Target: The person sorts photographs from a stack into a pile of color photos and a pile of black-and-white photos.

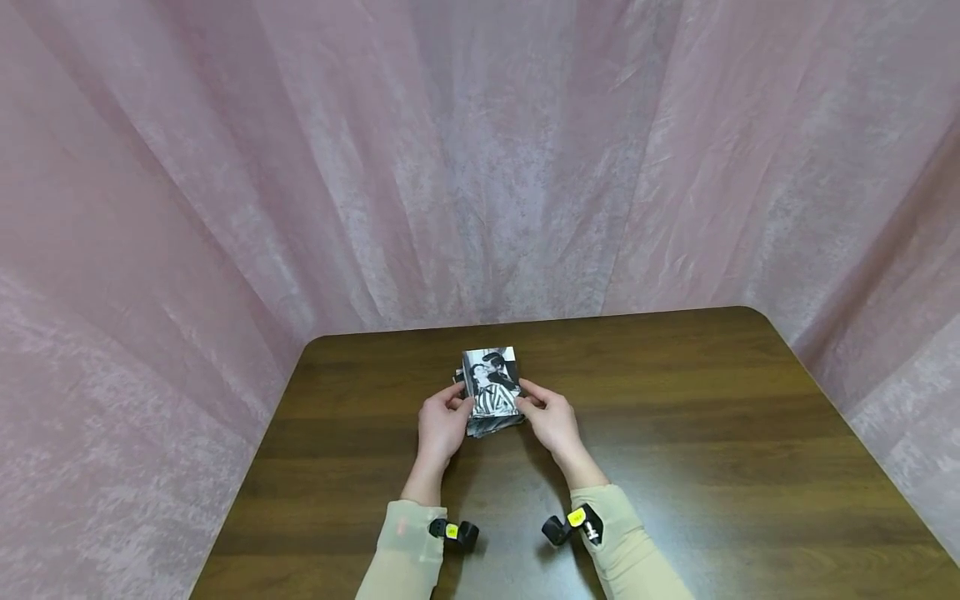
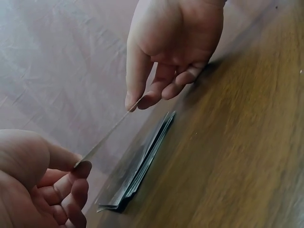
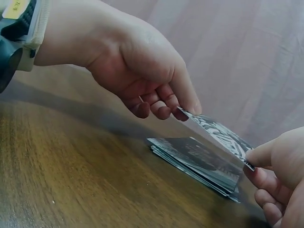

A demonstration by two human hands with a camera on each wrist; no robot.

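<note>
one photo lifted off the stack

i pinched the black-and-white photo (image 1: pixel 492 386) by its edges, left hand (image 1: pixel 442 427) on one side and right hand (image 1: pixel 551 419) on the other, both closed on it, low in the centre of the frame above the stack of photos (image 3: pixel 199 164) on the wooden table (image 1: pixel 712 433). gripped so thinly, it could have slipped or bent, or brushed the stack askew.

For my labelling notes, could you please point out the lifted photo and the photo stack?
lifted photo (image 1: pixel 492 384), head view, middle of its printed face.
photo stack (image 3: pixel 199 163), right wrist view, top sheet's bare part.
</note>
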